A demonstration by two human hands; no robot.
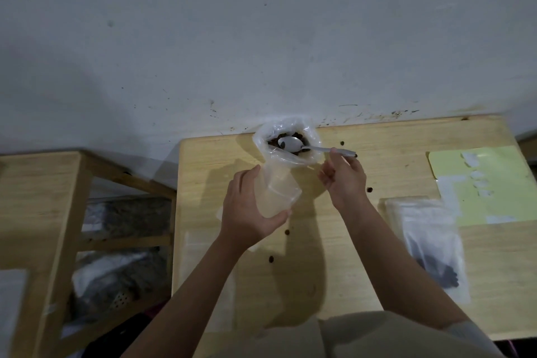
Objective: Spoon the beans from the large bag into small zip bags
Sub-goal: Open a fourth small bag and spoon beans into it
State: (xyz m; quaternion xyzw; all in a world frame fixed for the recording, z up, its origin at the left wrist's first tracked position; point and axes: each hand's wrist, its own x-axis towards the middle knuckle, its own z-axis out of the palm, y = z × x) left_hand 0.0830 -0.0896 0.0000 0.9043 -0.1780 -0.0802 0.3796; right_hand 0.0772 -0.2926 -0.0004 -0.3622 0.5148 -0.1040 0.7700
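**Filling status: one bag in hand, still unfilled**

Nearest to us, flat on the wooden table point(334, 264) at its left edge, lies a clear empty zip bag point(207, 279), not yet used.

Moving right, our left hand point(247, 209) wraps its fingers and thumb round a small zip bag point(277, 190), holding it upright with the mouth toward the large bag. We see no beans through its clear wall, so we judge this bag unfilled.

Just beyond it, at the table's far edge against the wall, stands the large bag point(287, 139), rim rolled open, dark beans point(273, 142) visible inside. The spoon point(293, 144) lies with its bowl inside this bag and its handle sticking out to the right.

Our right hand point(344, 180) pinches the handle end between fingertips. The bowl looks unloaded.

Several stray beans point(369, 189) lie loose on the table and need collecting.

Further right, a stack of clear bags point(427, 238) rests on the table; dark contents show near its lower end, which we take as finished work. A yellow-green sheet point(479, 183) lies beyond.

We judge the task partly done: scooping, transfer and sealing remain for the held bag.
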